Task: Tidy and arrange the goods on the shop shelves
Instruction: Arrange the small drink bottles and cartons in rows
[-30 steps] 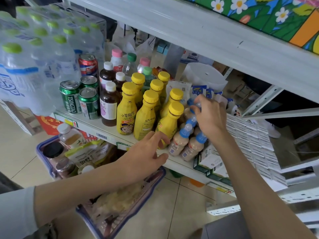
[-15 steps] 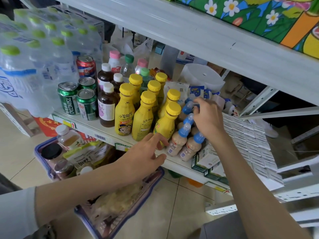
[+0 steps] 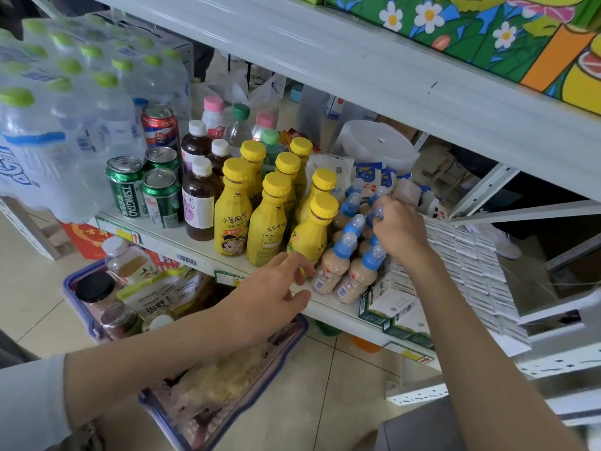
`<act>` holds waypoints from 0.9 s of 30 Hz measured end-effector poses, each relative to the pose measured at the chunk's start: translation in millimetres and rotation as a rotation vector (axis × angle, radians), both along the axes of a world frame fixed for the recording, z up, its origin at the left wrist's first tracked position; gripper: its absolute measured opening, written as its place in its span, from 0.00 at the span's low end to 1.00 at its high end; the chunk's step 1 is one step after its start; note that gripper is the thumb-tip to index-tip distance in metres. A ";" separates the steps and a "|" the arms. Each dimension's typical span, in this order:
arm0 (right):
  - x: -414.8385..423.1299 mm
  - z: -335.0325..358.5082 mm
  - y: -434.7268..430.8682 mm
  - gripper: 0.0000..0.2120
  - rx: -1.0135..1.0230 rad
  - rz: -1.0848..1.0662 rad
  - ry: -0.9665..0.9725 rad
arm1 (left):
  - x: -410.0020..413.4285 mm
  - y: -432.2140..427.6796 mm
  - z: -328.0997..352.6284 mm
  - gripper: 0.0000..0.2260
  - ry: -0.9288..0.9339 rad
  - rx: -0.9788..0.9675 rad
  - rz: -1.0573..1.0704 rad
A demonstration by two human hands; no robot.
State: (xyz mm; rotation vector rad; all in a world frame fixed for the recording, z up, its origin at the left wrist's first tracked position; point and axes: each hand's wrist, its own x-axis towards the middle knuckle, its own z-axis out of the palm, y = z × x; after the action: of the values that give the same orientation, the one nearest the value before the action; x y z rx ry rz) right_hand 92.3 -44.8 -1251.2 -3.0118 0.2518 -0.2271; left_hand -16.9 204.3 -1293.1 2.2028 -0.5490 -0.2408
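A cluster of small beige drink bottles with blue caps stands at the front of the white shelf, right of several yellow bottles. My right hand reaches into the cluster from the right, and its curled fingers grip the blue-capped tops in the middle rows. My left hand hovers at the shelf's front edge, fingers loosely spread and holding nothing, fingertips close to the nearest beige bottle and the front yellow bottle.
Brown tea bottles, green cans and a red can stand further left, beside a wrapped pack of water bottles. White boxes lie right of the cluster. A blue basket of goods sits on the floor below.
My right hand has shifted slightly down among the blue caps. My left hand has edged right along the shelf front, closer to the beige bottles.
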 end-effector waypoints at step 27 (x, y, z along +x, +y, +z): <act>-15.3 31.8 -9.1 0.21 0.273 -0.345 -0.593 | 7.3 4.8 4.6 0.09 -0.010 -0.023 0.026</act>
State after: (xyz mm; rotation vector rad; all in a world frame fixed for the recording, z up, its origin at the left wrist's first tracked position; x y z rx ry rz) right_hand 77.0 -53.9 -1219.4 -2.4727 0.6683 -0.9960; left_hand -9.6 209.0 -1288.5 2.1885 -0.5256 -0.2093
